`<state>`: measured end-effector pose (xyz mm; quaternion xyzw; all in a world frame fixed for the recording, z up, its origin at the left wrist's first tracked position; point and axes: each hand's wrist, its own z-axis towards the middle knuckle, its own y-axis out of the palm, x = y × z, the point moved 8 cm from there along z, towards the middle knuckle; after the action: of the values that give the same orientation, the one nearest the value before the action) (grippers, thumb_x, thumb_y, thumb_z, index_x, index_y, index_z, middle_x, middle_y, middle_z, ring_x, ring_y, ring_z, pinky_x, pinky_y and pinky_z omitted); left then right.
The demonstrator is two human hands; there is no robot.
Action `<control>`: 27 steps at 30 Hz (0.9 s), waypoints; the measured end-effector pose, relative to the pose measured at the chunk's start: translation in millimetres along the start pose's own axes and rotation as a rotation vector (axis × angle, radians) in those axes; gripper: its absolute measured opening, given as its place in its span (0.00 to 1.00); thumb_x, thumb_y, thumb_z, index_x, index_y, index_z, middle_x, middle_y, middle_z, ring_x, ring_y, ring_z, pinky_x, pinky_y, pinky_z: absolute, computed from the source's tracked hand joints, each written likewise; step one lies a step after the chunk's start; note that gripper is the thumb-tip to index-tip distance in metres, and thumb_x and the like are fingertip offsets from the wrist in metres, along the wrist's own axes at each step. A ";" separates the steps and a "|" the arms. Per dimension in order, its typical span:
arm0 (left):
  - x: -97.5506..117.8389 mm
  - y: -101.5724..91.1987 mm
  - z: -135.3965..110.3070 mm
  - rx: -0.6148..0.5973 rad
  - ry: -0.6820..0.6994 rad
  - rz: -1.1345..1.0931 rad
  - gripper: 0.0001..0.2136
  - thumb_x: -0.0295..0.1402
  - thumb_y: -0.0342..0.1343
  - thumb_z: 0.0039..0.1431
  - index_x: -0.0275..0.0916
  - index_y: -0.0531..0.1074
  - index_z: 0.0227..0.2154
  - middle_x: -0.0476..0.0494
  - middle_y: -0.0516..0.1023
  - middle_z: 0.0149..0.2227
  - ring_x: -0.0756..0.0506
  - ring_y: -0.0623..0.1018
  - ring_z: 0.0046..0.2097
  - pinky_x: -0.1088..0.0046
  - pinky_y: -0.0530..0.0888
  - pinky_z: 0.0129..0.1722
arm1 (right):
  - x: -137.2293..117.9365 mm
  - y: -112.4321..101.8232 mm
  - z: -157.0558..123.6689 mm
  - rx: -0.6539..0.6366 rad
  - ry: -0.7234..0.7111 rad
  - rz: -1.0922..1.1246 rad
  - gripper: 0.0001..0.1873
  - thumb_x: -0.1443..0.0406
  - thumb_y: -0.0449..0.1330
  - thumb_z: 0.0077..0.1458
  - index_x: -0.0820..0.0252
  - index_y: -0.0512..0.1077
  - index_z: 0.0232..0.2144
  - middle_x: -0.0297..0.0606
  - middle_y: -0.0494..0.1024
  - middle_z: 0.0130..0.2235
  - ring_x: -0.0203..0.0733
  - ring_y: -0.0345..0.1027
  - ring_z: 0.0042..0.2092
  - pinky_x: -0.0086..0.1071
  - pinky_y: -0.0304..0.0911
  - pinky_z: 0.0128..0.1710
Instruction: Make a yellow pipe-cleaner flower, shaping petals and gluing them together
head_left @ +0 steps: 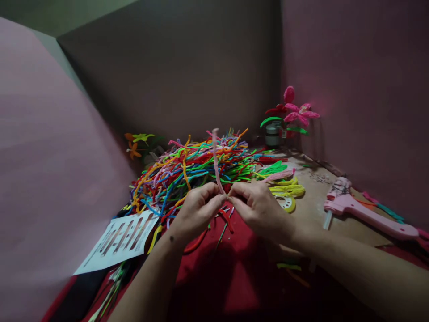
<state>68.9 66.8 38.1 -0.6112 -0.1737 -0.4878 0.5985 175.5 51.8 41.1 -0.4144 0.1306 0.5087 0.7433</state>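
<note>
Fingers (213, 204) drawn tight, my left hand (197, 208) and right hand (258, 205) pinch the lower end of a pink fuzzy stem (216, 163) before a heap of multicoloured stems (197, 161).

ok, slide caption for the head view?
Left hand and right hand meet at the lower end of a pale pink pipe cleaner, before a multicoloured heap, pink glue gun on the right.

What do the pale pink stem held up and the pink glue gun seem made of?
Pale pink stem: probably fuzzy fibre around wire, matte; its edges look soft and it stands up without drooping, though no wire is visible.
Pink glue gun: likely hard moulded plastic, smooth with perhaps a slight sheen, judging by its even colour and rounded, rigid shape.
</note>
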 end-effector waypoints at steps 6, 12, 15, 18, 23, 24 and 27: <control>-21.6 29.9 -6.3 -0.250 -0.432 -0.832 0.07 0.30 0.54 0.46 0.34 0.63 0.19 0.57 0.53 0.15 0.59 0.51 0.16 0.81 0.49 0.15 | -50.3 -6.2 -21.2 0.214 -0.593 -0.506 0.12 0.71 0.48 0.51 0.62 0.66 0.20 0.35 0.65 0.18 0.37 0.55 0.23 0.33 0.47 0.25; -14.8 9.7 -5.8 -0.064 -0.325 -0.701 0.07 0.31 0.58 0.45 0.33 0.68 0.21 0.54 0.61 0.16 0.58 0.57 0.16 0.82 0.53 0.15 | -34.6 -8.0 -10.3 0.100 -0.393 -0.312 0.09 0.71 0.48 0.52 0.61 0.67 0.25 0.37 0.70 0.23 0.36 0.60 0.27 0.32 0.52 0.28; -8.5 -5.4 -5.0 -0.007 -0.221 -0.502 0.08 0.33 0.59 0.46 0.34 0.71 0.26 0.51 0.67 0.20 0.57 0.63 0.19 0.80 0.59 0.19 | -24.3 -13.9 -7.0 0.092 -0.246 -0.009 0.07 0.71 0.50 0.52 0.61 0.67 0.28 0.35 0.70 0.24 0.35 0.61 0.27 0.29 0.54 0.29; 8.2 -31.8 -5.2 0.197 0.050 -0.281 0.06 0.32 0.58 0.47 0.36 0.70 0.28 0.49 0.70 0.25 0.53 0.69 0.25 0.77 0.66 0.25 | -10.2 -15.7 -3.5 0.084 -0.049 0.274 0.06 0.68 0.52 0.53 0.60 0.68 0.28 0.32 0.65 0.22 0.32 0.57 0.25 0.27 0.53 0.25; 55.5 -39.7 -26.3 0.459 0.622 0.300 0.10 0.26 0.60 0.45 0.39 0.71 0.33 0.47 0.70 0.35 0.51 0.71 0.34 0.76 0.69 0.33 | 3.4 -2.3 1.2 -0.016 0.196 0.669 0.08 0.64 0.53 0.53 0.62 0.68 0.26 0.30 0.63 0.21 0.30 0.54 0.23 0.26 0.51 0.23; 60.7 -32.9 -28.5 0.433 0.683 0.383 0.10 0.25 0.59 0.46 0.40 0.71 0.34 0.46 0.70 0.36 0.51 0.71 0.35 0.76 0.69 0.34 | 4.0 0.0 1.7 -0.033 0.218 0.710 0.08 0.63 0.54 0.52 0.62 0.68 0.25 0.30 0.62 0.20 0.30 0.54 0.23 0.25 0.50 0.22; 66.3 -18.4 -29.6 0.340 0.724 0.461 0.07 0.23 0.54 0.50 0.38 0.71 0.33 0.45 0.71 0.34 0.51 0.71 0.36 0.75 0.69 0.36 | 3.7 3.9 1.8 -0.072 0.247 0.727 0.09 0.63 0.54 0.51 0.63 0.67 0.24 0.29 0.62 0.20 0.29 0.53 0.22 0.25 0.50 0.22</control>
<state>73.5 19.6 96.1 -0.3173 0.1098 -0.4887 0.8052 173.3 56.1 38.1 -0.4248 0.3396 0.6897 0.4780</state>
